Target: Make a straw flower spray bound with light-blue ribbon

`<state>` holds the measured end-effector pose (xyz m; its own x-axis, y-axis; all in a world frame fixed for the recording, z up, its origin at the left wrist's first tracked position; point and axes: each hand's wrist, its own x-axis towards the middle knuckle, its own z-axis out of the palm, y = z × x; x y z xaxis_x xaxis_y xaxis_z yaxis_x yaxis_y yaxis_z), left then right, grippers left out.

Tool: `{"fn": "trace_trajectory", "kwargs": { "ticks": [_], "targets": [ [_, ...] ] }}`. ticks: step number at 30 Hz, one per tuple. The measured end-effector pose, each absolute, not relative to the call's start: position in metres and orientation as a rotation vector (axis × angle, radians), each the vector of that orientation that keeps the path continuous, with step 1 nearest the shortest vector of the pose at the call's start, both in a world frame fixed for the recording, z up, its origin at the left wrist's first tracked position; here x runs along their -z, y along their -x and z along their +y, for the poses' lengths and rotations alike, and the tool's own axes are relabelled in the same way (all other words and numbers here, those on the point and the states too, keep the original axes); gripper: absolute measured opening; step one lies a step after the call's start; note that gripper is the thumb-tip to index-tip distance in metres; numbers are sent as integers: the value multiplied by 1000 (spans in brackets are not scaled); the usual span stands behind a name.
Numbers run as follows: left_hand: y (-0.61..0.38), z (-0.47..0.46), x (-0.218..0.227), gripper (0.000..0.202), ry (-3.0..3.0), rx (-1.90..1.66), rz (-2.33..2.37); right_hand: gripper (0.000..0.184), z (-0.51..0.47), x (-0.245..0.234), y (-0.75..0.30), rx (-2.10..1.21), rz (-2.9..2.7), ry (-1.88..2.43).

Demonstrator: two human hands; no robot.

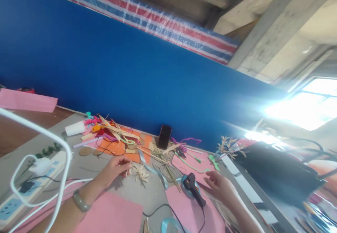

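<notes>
My left hand (pixel 116 171), with a bracelet on its wrist, is closed in a pinch at the edge of a pale, spiky dried flower (pixel 141 174) above the grey table. My right hand (pixel 218 185) is at the right with its fingers apart and nothing visible in them. Just left of it, a black hot glue gun (pixel 193 188) lies on a blue ribbon roll (pixel 183 184), over a pink paper sheet (pixel 175 198). Green stems (pixel 171 173) and a light blue ribbon (pixel 147 164) lie between the two hands.
A white power strip (pixel 12 208) with plugs and a looping white cable (pixel 65 170) takes up the left side. Craft scraps (pixel 113 131) pile at the back, beside a dark phone (pixel 164 136) leaning on the blue partition (pixel 142 85). A black bag (pixel 273 173) stands right.
</notes>
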<state>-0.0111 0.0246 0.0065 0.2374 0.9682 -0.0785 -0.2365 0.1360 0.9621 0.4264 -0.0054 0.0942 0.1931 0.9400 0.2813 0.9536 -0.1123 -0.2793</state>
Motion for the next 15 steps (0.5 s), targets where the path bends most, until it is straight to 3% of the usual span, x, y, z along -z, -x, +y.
{"fn": "trace_trajectory", "kwargs": {
  "ticks": [7, 15],
  "targets": [
    [14, 29, 3, 28, -1078, -1120, 978, 30, -20, -37, -423, -142, -2020, 2273],
    [13, 34, 9, 26, -1008, -1152, 1001, 36, -14, -17, -424, -237, -2055, 2209]
  ]
}}
